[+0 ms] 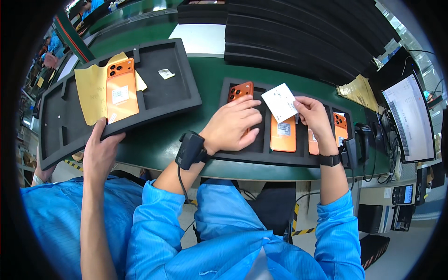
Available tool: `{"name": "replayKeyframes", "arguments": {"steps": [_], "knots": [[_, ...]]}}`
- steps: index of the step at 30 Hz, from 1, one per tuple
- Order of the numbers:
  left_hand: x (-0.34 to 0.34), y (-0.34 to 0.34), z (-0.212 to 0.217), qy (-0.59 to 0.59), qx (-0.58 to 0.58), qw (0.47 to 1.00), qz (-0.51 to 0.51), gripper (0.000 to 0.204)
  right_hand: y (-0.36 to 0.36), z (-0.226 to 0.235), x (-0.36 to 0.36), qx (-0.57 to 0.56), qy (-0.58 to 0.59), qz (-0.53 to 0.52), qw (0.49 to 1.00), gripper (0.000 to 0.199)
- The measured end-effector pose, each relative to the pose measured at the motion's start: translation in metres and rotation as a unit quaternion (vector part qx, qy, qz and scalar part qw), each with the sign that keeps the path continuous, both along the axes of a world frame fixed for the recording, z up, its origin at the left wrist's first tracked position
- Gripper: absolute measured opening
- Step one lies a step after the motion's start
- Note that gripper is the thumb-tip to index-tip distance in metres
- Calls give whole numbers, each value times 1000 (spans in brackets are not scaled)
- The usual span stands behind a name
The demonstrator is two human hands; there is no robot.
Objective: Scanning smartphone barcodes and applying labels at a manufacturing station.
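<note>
My left hand [235,122], its fingers stretched out and slightly apart, lies over an orange phone [241,88] in the black foam tray [261,156]. Part of that phone is hidden beneath the hand. Between thumb and fingers, my right hand [313,115] pinches a white printed paper slip [280,102]. The slip is tilted above a second orange phone [283,140], which has a white label on its back and covers its upper part. Further right in the same tray, another orange phone [313,142] is mostly behind my right hand, and one more phone [340,122] lies at the end.
At left, a co-worker's hand [100,149] grips another black tray [168,109] holding an orange phone [122,95] and yellow paper [88,93]. Stacked black trays [303,37] stand behind. At right are a monitor [408,116], a handheld scanner [363,135] and cables.
</note>
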State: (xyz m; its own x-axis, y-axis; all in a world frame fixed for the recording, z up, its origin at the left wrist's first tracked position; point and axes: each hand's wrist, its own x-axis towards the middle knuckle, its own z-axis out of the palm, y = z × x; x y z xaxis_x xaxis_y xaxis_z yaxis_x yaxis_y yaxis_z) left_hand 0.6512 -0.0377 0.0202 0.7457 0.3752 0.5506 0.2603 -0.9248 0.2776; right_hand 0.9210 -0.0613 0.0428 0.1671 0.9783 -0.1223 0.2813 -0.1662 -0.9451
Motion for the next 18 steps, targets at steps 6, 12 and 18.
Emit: {"name": "replayKeyframes", "arguments": {"steps": [6,12,18], "knots": [[-15,-1,-1,-135,-31,990,36,19,53,-6,-29,23,-179,160,970,25],[-12,-6,4,-124,-36,991,38,16,86,-6,-67,54,-287,166,942,25],[-9,-9,-5,-65,-33,995,61,32,40,1,-40,282,-383,98,874,40]]}}
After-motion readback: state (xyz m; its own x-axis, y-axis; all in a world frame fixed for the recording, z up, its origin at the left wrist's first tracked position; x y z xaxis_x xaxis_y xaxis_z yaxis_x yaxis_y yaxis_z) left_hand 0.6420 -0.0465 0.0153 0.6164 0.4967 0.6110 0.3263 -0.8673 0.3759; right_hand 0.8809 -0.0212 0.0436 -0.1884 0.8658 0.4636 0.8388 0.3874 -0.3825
